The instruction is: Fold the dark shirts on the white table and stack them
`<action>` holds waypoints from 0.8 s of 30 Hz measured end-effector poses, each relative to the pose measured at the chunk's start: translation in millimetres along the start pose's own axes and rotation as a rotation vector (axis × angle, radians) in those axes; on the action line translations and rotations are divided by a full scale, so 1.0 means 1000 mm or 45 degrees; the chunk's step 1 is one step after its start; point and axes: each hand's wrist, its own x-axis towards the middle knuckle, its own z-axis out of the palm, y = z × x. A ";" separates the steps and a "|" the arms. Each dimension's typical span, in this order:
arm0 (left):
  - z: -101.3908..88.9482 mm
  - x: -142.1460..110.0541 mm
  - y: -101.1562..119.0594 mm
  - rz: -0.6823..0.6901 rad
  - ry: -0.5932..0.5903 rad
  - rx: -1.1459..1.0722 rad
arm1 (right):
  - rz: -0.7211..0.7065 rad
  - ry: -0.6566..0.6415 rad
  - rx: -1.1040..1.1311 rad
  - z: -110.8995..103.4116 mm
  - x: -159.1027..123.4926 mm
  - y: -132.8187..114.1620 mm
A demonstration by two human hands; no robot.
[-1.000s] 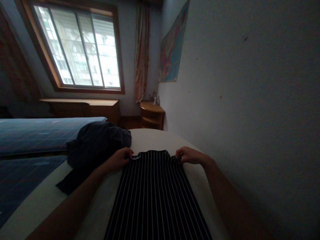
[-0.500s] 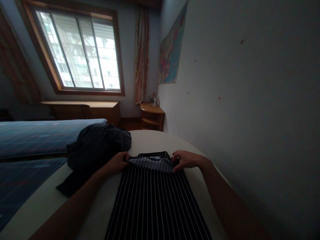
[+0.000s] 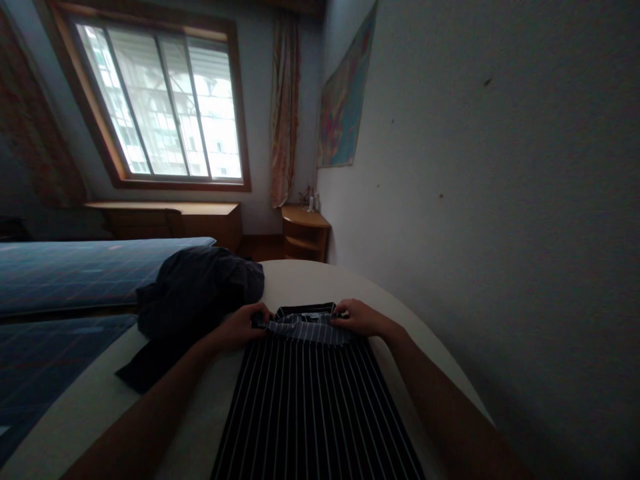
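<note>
A black shirt with thin white stripes [image 3: 315, 400] lies lengthwise in front of me on a pale round table [image 3: 320, 277]. Its collar is at the far end, and the paler inner side of the cloth shows just below it. At the upper left corner, my left hand [image 3: 247, 325] pinches the shirt's cloth between thumb and fingers. On the opposite side of the collar, my right hand [image 3: 363, 318] grips the cloth near the neck opening. The shirt's near end runs out of view at the bottom.
Left of the shirt, a heap of dark clothing [image 3: 195, 290] lies on the table. Beyond the table's left edge are blue checked mattresses [image 3: 90, 273]. A white wall [image 3: 500, 233] stands close on the right. A wooden corner shelf [image 3: 305, 217] and a desk [image 3: 210, 209] stand farther back.
Both hands have moved inward along the collar end of the shirt. My right hand's fingers have closed on the cloth, and the lighter inner fold is more bunched.
</note>
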 end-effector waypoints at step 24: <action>0.007 0.009 0.001 -0.150 0.443 0.204 | 0.026 0.001 0.105 -0.007 -0.009 -0.007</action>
